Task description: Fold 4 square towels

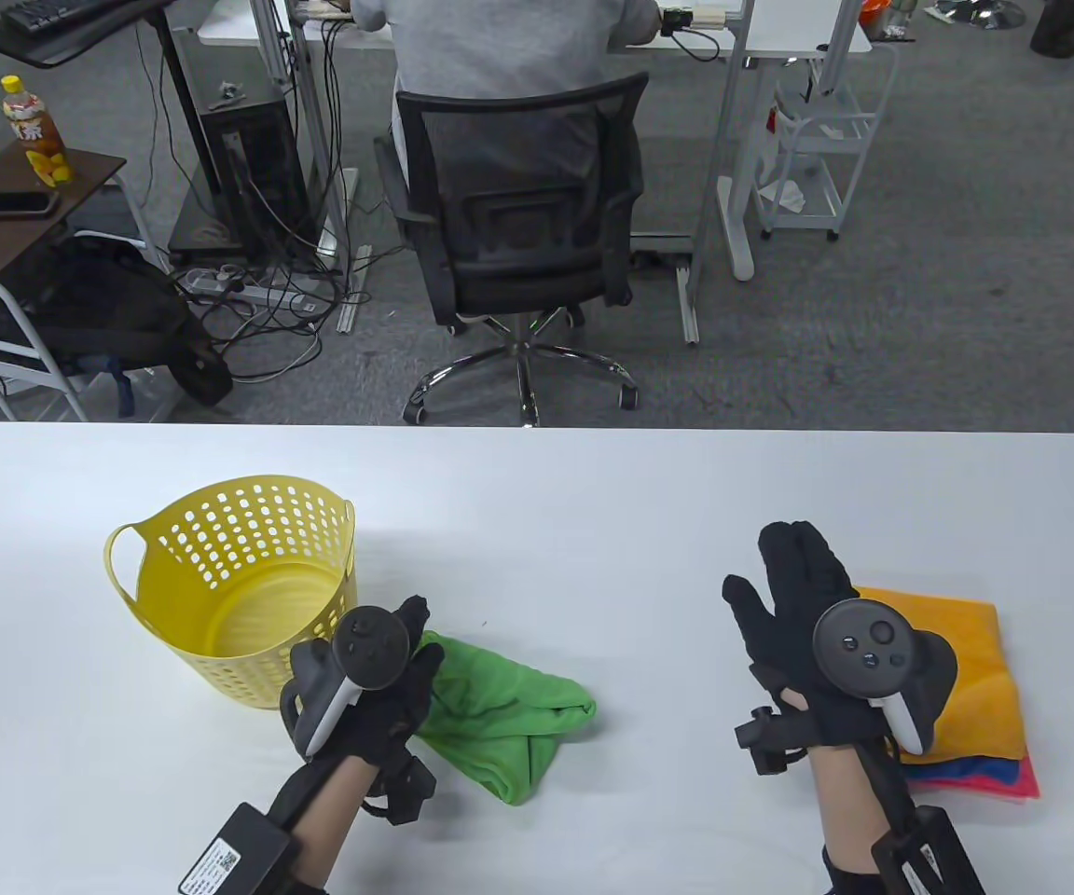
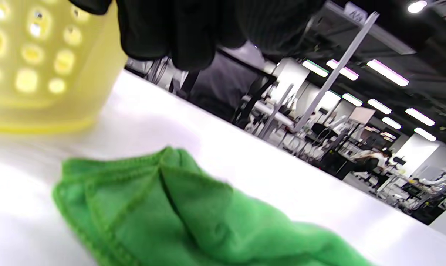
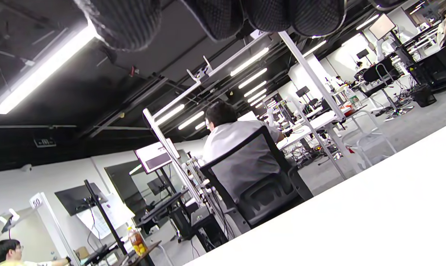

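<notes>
A crumpled green towel (image 1: 500, 713) lies on the white table (image 1: 593, 503) near the front, right of a yellow basket (image 1: 220, 531). My left hand (image 1: 420, 639) hangs over the towel's left corner with its fingers loosely curled. In the left wrist view the fingers (image 2: 193, 44) are above the green towel (image 2: 178, 221) and hold nothing. My right hand (image 1: 770, 569) is spread flat with the fingers stretched out, just left of a folded stack with an orange towel (image 1: 956, 653) on top, then a blue towel (image 1: 966, 769) and a pink towel (image 1: 1022, 783).
The yellow basket has nothing in it and also shows in the left wrist view (image 2: 41, 74). Beyond the table's far edge a person sits in a black office chair (image 1: 518, 233). The right wrist view shows only fingertips (image 3: 267, 14) and bare table.
</notes>
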Demonstrator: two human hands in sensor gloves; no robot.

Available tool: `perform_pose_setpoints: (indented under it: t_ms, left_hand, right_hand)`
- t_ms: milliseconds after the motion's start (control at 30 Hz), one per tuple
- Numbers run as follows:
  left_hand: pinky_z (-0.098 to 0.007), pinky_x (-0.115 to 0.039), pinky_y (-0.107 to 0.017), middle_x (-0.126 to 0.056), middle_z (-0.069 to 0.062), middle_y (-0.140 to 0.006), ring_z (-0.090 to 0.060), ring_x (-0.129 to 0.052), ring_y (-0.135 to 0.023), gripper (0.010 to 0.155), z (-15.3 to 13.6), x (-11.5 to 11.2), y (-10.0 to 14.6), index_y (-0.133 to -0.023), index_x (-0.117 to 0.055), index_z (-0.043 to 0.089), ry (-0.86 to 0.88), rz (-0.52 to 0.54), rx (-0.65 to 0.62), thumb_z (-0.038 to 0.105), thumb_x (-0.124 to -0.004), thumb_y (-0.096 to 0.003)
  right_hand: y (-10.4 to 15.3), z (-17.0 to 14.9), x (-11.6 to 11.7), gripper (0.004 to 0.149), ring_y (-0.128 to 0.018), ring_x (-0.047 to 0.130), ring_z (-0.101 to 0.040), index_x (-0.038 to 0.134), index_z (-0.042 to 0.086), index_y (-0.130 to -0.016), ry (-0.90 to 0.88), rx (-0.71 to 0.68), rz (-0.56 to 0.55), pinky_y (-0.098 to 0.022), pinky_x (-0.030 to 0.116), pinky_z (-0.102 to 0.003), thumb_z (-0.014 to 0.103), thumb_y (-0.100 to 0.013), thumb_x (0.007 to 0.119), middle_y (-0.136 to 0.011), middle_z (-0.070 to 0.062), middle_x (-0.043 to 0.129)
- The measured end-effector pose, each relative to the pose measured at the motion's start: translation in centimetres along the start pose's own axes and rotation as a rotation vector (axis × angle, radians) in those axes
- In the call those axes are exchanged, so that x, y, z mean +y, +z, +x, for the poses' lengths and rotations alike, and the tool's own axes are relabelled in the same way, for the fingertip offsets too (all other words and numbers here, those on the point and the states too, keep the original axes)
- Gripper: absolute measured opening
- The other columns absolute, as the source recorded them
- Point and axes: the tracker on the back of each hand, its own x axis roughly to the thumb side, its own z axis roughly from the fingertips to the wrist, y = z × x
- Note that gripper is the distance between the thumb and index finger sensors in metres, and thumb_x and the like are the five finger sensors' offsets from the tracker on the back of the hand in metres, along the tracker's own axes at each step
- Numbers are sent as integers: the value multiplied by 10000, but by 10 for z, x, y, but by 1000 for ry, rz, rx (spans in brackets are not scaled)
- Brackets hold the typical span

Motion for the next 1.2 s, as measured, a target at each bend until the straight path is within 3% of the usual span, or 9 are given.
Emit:
perform_pose_setpoints:
  t_ms: [167, 300, 433, 500, 600, 767, 867, 1033, 1200]
  left_hand:
    - [-598, -513, -827, -932, -27, -926, -377, -764, -1038, 496, -3, -22, 4, -968, -832, 273, -163, -83, -37, 430, -835, -498]
    - [-631, -436, -837, -746, -77, -1084, -434, -587, -1115, 711, -8, -53, -3, -1126, -569, 384, -284, -185, -31, 462, -849, -477]
    - [-625, -400, -849, -666, -94, -1141, -436, -481, -1148, 545, -15, -71, -11, -1030, -728, 404, -322, -218, 23, 447, -823, -495]
    - [-609, -428, -855, -727, -54, -1113, -403, -550, -1142, 397, -17, -65, -12, -902, -836, 390, -266, -164, 43, 438, -798, -509]
    - [-577, -529, -837, -896, -25, -980, -349, -780, -1043, 393, -20, -46, -11, -894, -827, 336, -111, -168, 27, 416, -770, -514]
    - [-569, -563, -818, -953, -37, -899, -341, -841, -982, 392, -11, -11, 2, -890, -837, 288, 215, -127, -67, 394, -769, -519]
    - [-557, -588, -810, -1006, -46, -805, -315, -914, -912, 393, 1, 7, 13, -882, -847, 261, 259, -74, -129, 398, -770, -522]
    - [-544, -614, -801, -1036, -19, -736, -285, -962, -857, 395, 21, 23, 35, -871, -860, 246, 302, -22, -245, 396, -777, -515]
    - [-561, -594, -807, -1017, -13, -789, -292, -929, -905, 396, 43, 19, 51, -882, -849, 265, 391, -101, -390, 399, -775, -516]
  right_hand:
    - [1, 8, 17, 718, -983, 523, -618, 560, 44, -1111, 44, -22, 54, -622, 439, -809, 448, -543, 730, -1144, -371, 475]
    - [3, 14, 25, 719, -985, 520, -618, 559, 44, -1112, 66, -43, 75, -623, 437, -809, 448, -543, 729, -1145, -371, 472]
    - [5, 19, 31, 718, -984, 519, -619, 560, 46, -1112, 80, -66, 92, -622, 435, -810, 449, -542, 729, -1146, -369, 472]
    - [6, 21, 33, 719, -985, 518, -620, 558, 46, -1112, 85, -76, 98, -623, 435, -810, 449, -542, 729, -1146, -370, 473]
    - [7, 24, 35, 719, -985, 518, -619, 558, 46, -1112, 87, -87, 106, -623, 434, -810, 449, -542, 728, -1147, -370, 471]
    - [11, 33, 44, 721, -984, 520, -618, 554, 46, -1114, 75, -132, 149, -621, 433, -811, 448, -542, 732, -1146, -370, 471]
    - [17, 45, 54, 716, -986, 527, -613, 560, 60, -1113, 63, -188, 194, -620, 429, -814, 445, -538, 743, -1145, -365, 483]
    - [34, 73, 85, 766, -990, 531, -605, 528, 73, -1125, 56, -325, 375, -618, 416, -820, 468, -517, 777, -1150, -356, 485]
    - [53, 91, 120, 804, -987, 555, -592, 519, 47, -1117, 74, -395, 462, -618, 416, -818, 492, -501, 782, -1145, -344, 504]
